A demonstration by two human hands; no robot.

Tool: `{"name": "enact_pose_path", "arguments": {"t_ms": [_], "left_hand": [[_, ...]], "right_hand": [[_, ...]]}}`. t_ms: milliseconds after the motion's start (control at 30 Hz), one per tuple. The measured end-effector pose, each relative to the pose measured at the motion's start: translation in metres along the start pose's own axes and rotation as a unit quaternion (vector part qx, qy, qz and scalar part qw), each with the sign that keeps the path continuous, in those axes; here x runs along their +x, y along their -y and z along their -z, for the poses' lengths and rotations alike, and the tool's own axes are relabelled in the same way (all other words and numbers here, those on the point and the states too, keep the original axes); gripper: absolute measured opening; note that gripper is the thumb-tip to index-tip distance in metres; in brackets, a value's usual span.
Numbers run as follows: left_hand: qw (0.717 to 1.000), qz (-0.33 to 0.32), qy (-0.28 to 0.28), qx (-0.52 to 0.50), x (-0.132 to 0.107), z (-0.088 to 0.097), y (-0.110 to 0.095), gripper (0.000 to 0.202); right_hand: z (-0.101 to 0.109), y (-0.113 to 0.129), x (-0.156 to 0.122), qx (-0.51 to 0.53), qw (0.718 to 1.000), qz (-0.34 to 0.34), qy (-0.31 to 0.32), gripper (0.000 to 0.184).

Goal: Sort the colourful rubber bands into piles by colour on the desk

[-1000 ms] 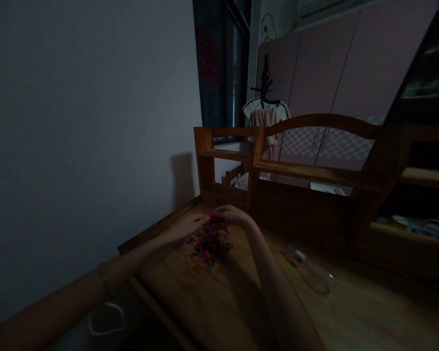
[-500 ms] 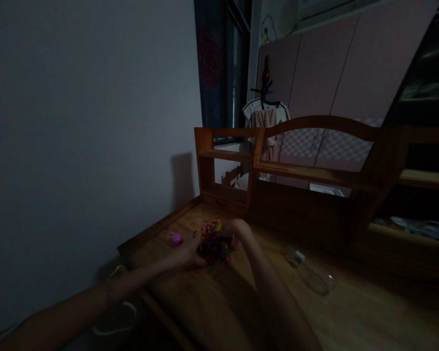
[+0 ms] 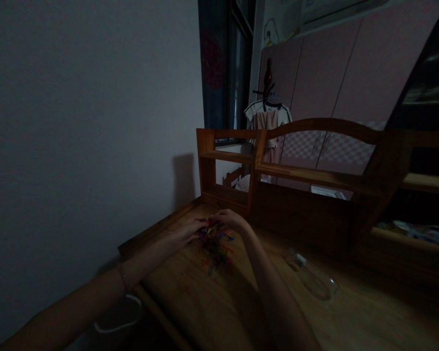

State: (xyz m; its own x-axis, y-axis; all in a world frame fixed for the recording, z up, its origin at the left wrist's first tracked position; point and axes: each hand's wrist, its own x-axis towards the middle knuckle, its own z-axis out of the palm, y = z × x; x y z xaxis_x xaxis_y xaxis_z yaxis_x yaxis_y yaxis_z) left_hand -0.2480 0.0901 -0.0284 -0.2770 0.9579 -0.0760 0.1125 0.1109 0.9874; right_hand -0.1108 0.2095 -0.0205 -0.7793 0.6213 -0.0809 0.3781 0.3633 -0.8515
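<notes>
A loose pile of small multicoloured pieces point(image 3: 216, 251) lies on the wooden desk; in the dim light I cannot make out what kind they are. My left hand point(image 3: 187, 231) reaches to the pile's far left side, its fingers stretched out and touching the pieces. From the right, my right hand point(image 3: 229, 219) curves over the far edge, fingers apart and pointing down among the pieces. Between the two hands some pieces are partly covered by fingers. Neither hand shows a firm hold on anything.
A clear bottle with a white cap point(image 3: 316, 280) lies on the desk point(image 3: 212, 302) to the right. Along the back stands a wooden shelf unit point(image 3: 227, 156). The wall point(image 3: 95, 122) rises on the left. A white loop point(image 3: 120, 326) shows below the desk's left edge.
Both hands have moved away from me to the pile's far side, and the pieces lie more spread out towards me. A purple object left of the pile is now hidden by my left arm.
</notes>
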Motion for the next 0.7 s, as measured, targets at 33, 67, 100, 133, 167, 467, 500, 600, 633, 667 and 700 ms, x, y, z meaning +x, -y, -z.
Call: {"name": "enact_pose_path", "arguments": {"t_ms": [33,67,100,133,167,467,500,600,633,667,700], "left_hand": [[1.0,0.003,-0.002,-0.005,0.003,0.004,-0.001,0.025],[1.0,0.003,-0.004,-0.009,0.007,0.007,-0.003,0.024],[1.0,0.002,-0.004,-0.013,0.01,0.009,-0.004,0.023],[1.0,0.002,-0.003,-0.017,0.012,0.011,-0.006,0.022],[1.0,0.001,-0.001,-0.02,0.014,0.012,-0.007,0.021],[0.997,-0.013,0.063,0.041,0.015,0.019,-0.011,0.043],[0.995,-0.02,0.072,0.067,0.017,0.02,-0.008,0.045],[0.982,-0.044,0.105,0.152,0.023,0.025,0.004,0.05],[0.977,-0.047,0.116,0.17,0.025,0.026,0.008,0.054],[0.973,-0.05,0.126,0.186,0.026,0.027,0.013,0.06],[0.969,-0.054,0.133,0.2,0.027,0.027,0.018,0.068]], "right_hand": [[0.002,-0.001,0.0,0.021,1.0,0.005,-0.007,0.022],[0.004,-0.001,0.0,0.04,0.999,0.013,-0.013,0.019],[0.006,-0.001,0.0,0.054,0.998,0.021,-0.019,0.016],[0.009,-0.001,-0.001,0.065,0.997,0.028,-0.023,0.012],[0.011,-0.001,-0.002,0.072,0.996,0.034,-0.027,0.009],[0.026,-0.003,-0.005,0.002,0.998,0.047,-0.046,0.024],[0.027,-0.005,-0.005,-0.018,0.998,0.043,-0.044,0.025],[0.03,-0.009,-0.005,-0.09,0.995,0.024,-0.028,0.026],[0.03,-0.011,-0.005,-0.119,0.993,0.015,-0.018,0.025],[0.03,-0.014,-0.006,-0.15,0.989,0.004,-0.005,0.026],[0.029,-0.016,-0.007,-0.183,0.983,-0.007,0.009,0.03]]}}
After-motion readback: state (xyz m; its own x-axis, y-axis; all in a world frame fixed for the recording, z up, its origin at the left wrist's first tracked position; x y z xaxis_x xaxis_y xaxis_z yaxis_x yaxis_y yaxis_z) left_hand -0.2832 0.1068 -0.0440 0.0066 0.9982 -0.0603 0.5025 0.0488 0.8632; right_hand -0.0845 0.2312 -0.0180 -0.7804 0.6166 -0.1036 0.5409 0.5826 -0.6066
